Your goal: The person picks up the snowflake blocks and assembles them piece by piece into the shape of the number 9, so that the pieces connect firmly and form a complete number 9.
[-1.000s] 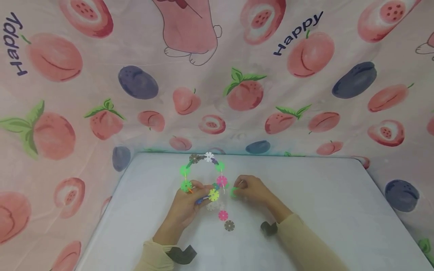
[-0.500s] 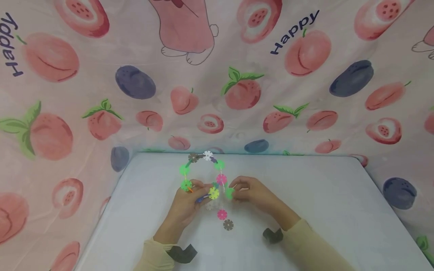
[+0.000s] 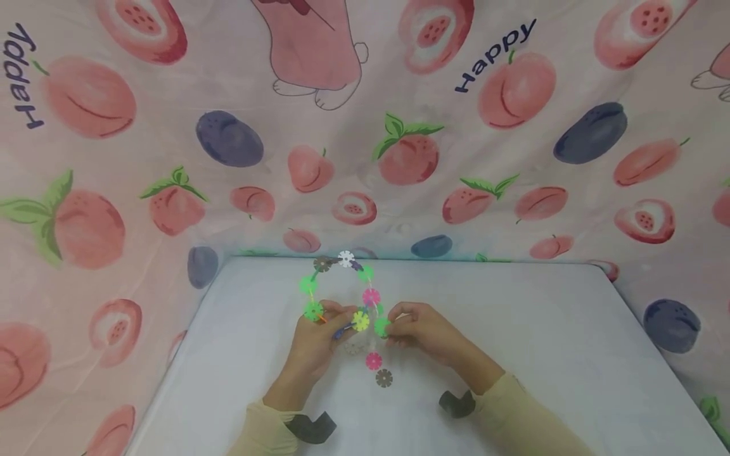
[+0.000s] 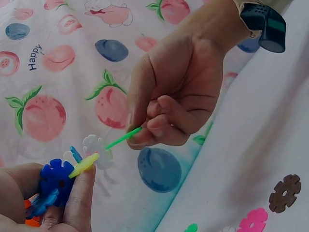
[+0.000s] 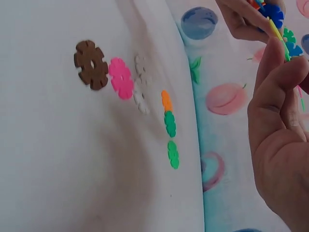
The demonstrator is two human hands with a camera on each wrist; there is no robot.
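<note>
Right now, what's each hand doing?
Left hand: closed, holding the chain of plastic discs.
Right hand: closed, pinching a green disc.

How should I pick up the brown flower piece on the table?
Probably pinch the brown flower piece by its notched rim, coming from the side away from the pink piece. It lies flat, with that neighbour close to one edge.

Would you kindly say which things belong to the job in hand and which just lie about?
In the job: left hand, holding the disc chain; right hand, pinching a bright green disc.
Loose, perhaps spare: brown disc; pink disc; white discs; orange disc; darker green disc; lighter green disc.
</note>
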